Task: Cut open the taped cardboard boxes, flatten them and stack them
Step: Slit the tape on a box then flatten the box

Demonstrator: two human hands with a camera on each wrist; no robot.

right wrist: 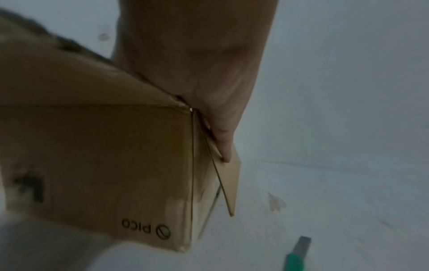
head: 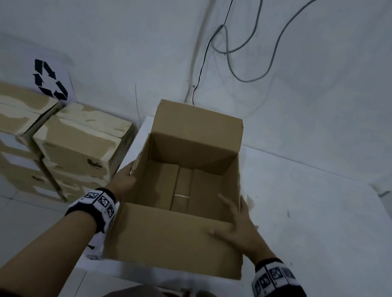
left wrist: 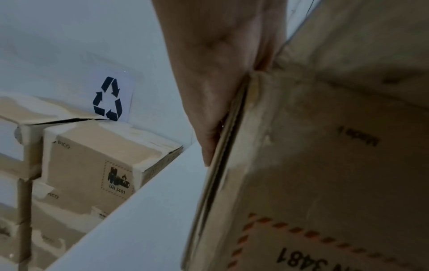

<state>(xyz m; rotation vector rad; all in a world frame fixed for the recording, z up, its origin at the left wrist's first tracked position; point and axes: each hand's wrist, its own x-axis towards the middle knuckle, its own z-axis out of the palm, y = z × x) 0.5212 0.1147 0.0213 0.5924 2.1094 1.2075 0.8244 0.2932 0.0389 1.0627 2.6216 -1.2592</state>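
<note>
Cardboard box: open-topped on white table, near flap folded out toward wearer, far flap upright; presumably steadied for turning over or flattening.
Right hand: fingers fairly straight, draped over right wall, thumb outside.
Left hand: clasps left wall edge.
Utility knife: lying on table, untouched.
Taped boxes: stacked far left, still sealed.

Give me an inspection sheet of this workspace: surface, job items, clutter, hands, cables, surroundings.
Surface: white table, scuffed and stained.
Job's things: open box on the table, top flaps up, empty inside; green-handled cutter lying on the table, apart from the box.
Clutter: nothing seen.
Hands: left hand grips the box's left wall; right hand grips its right wall.
Cables: grey and black cables hang on the wall.
Surroundings: stacked boxes on the left; recycling sign on the wall.
</note>
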